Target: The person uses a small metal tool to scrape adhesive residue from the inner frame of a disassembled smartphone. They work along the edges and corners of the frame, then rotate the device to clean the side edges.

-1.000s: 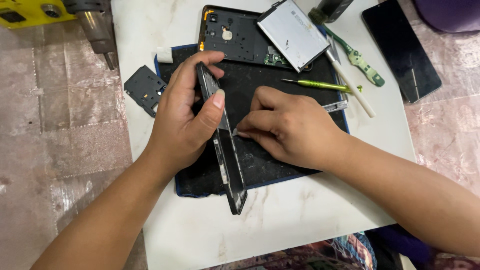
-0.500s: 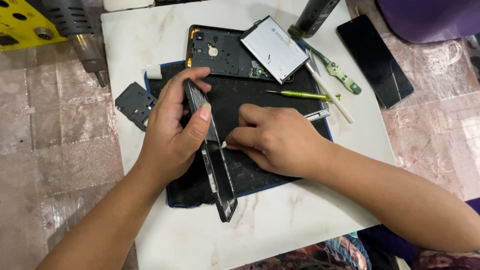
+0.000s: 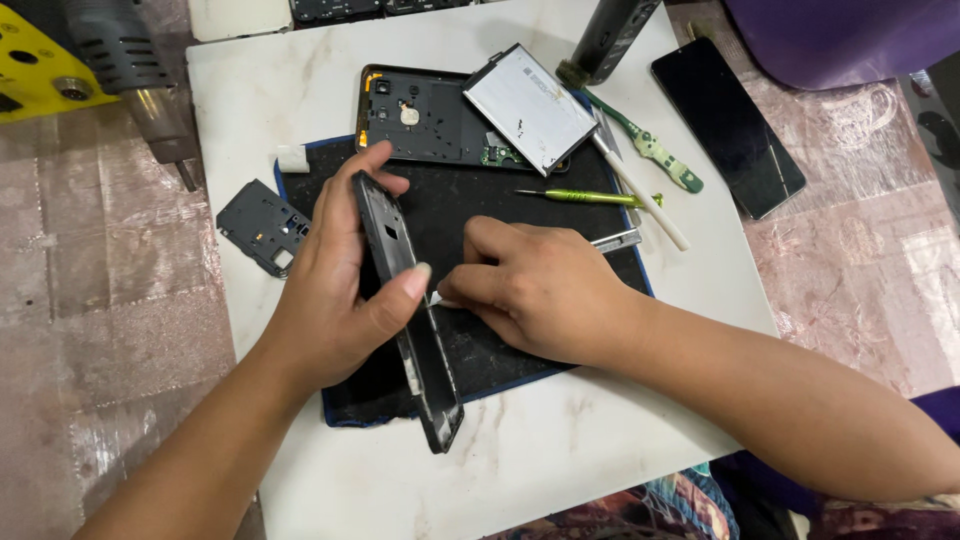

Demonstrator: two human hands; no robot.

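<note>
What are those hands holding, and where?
Left hand grips the black phone frame by its long edges. Right hand pinches a thin tool, mostly hidden, against it.

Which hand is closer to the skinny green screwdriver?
Right. The right hand lies just below the thin green screwdriver on the black mat. The left hand sits farther left, holding the black phone frame.

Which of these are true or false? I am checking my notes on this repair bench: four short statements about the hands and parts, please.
1. The left hand holds the phone frame on edge over the mat. True.
2. The right hand holds the green screwdriver. False: it lies on the mat, untouched.
3. A silver battery lies partly on the back cover. True.
4. The dark phone lies on the mat. False: it lies on the white table.
</note>
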